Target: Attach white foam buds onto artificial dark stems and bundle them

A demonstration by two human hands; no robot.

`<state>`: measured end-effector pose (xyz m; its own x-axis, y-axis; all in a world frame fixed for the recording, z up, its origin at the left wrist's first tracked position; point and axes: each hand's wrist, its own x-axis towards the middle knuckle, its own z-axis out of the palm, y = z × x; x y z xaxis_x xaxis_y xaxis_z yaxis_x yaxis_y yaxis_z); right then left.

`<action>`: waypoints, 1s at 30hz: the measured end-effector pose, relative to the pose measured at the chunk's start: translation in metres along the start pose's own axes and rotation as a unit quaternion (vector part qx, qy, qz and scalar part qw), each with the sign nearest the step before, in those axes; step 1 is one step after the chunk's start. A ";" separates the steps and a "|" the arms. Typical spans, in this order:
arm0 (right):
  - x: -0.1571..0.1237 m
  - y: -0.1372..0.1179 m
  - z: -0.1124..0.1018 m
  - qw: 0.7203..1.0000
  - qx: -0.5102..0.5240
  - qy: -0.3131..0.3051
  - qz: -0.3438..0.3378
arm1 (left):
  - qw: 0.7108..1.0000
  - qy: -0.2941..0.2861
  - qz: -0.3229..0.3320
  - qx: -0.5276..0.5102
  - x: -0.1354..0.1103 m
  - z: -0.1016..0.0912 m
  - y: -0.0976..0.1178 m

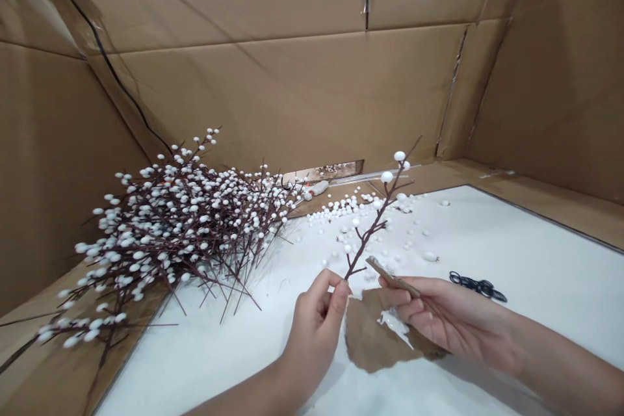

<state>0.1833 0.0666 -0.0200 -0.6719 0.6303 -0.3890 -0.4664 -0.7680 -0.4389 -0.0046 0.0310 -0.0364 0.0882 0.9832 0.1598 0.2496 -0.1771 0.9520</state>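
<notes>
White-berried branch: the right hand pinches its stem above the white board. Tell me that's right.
No, wrong hand: the head view shows the left hand pinching the stem of the white-berried branch, above the white board. The right hand holds a cardboard strip.

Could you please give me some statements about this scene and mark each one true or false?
The left hand holds a thin branch with white beads: true.
The right hand is empty: false, it holds a narrow brown strip.
Black rubber bands lie on the white board: true.
The pile of beaded branches lies to the right of the hands: false, it lies to their left.
Loose white balls are scattered on the board: true.
</notes>
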 end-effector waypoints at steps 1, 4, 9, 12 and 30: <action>0.000 -0.001 0.000 1.000 0.001 0.003 -0.001 | 1.000 -0.005 -0.003 -0.002 0.000 0.000 0.001; 0.000 -0.001 -0.002 1.000 0.001 0.003 -0.004 | 1.000 -0.021 -0.009 -0.016 0.000 0.000 0.003; 0.004 -0.002 -0.007 0.999 0.024 -0.024 0.000 | 0.996 -0.052 -0.035 -0.066 0.000 0.000 0.002; 0.003 -0.003 -0.007 0.999 0.029 -0.034 0.003 | 0.994 -0.061 -0.039 -0.086 0.000 0.000 0.001; -0.001 -0.010 -0.006 0.996 -0.043 0.058 -0.060 | 0.989 -0.069 -0.049 -0.117 0.002 0.001 0.005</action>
<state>0.1925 0.0743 -0.0200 -0.5409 0.7296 -0.4186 -0.4846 -0.6770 -0.5539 -0.0020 0.0325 -0.0320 0.2088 0.9771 0.0413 0.0344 -0.0495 0.9982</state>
